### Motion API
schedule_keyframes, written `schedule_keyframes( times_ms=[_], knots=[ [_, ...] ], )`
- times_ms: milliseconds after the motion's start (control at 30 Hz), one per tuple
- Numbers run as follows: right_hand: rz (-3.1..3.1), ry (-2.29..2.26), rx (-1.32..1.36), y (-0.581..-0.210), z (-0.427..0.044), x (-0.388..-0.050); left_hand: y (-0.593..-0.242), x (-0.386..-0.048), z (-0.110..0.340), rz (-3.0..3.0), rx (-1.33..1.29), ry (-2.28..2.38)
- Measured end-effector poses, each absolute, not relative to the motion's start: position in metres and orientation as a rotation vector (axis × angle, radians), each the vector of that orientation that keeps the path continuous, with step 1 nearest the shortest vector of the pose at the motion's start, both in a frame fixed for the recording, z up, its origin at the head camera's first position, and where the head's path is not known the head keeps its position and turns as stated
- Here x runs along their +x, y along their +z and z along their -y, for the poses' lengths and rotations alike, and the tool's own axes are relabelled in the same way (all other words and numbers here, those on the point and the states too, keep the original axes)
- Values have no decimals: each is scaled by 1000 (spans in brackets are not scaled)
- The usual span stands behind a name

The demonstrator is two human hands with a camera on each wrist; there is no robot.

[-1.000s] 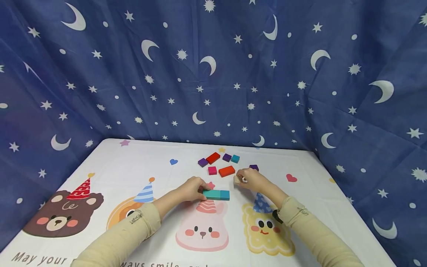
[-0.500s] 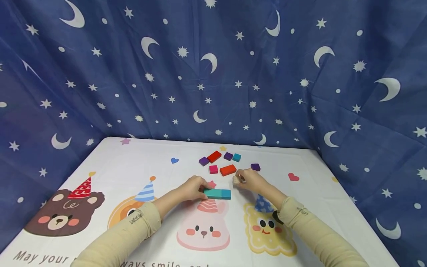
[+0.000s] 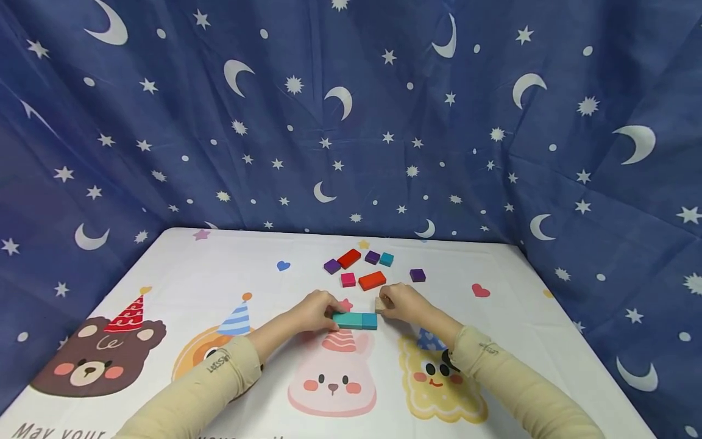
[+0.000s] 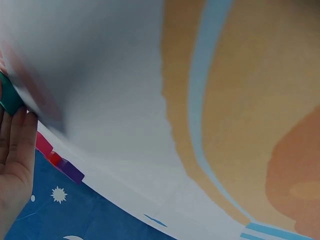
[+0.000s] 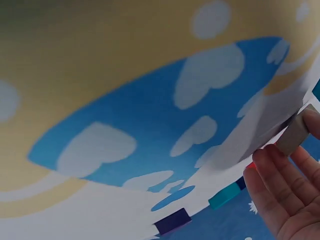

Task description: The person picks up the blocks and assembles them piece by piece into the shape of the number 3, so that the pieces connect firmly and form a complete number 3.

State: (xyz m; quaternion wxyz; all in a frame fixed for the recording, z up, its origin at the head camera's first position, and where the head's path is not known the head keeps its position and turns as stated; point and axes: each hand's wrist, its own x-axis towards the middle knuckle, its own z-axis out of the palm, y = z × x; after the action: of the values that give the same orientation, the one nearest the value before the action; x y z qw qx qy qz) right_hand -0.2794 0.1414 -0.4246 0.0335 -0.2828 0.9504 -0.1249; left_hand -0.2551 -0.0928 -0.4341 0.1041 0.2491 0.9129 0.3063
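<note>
In the head view my left hand (image 3: pixel 317 311) pinches the left end of a green block (image 3: pixel 348 321), whose right end meets a blue block (image 3: pixel 369 321). My right hand (image 3: pixel 404 303) holds a small beige block (image 3: pixel 379 305) just above and right of the blue one. The right wrist view shows the beige block (image 5: pixel 293 135) between the thumb and fingers of my right hand (image 5: pixel 287 192). At the left edge of the left wrist view, my left hand (image 4: pixel 17 155) touches the green block (image 4: pixel 10 95).
Behind the hands lie two red blocks (image 3: pixel 372 280) (image 3: pixel 349 258), a pink block (image 3: pixel 348 280), a small blue block (image 3: pixel 386 260) and several purple blocks (image 3: pixel 418 275). A patterned blue curtain (image 3: pixel 351 122) stands behind the white table (image 3: pixel 247 250).
My right hand has moved slightly left and nearer the blue block with the beige block in it, uncovering more of the right-hand purple block. My left hand stays on the green block.
</note>
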Motion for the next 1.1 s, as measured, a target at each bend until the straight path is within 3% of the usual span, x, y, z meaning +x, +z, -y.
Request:
schedule_keyframes(
  times_ms=[1100],
  knots=[
    [-2898,-341,-839,-419,-133,-273,-432,-253,93,-2686,728,924]
  ],
)
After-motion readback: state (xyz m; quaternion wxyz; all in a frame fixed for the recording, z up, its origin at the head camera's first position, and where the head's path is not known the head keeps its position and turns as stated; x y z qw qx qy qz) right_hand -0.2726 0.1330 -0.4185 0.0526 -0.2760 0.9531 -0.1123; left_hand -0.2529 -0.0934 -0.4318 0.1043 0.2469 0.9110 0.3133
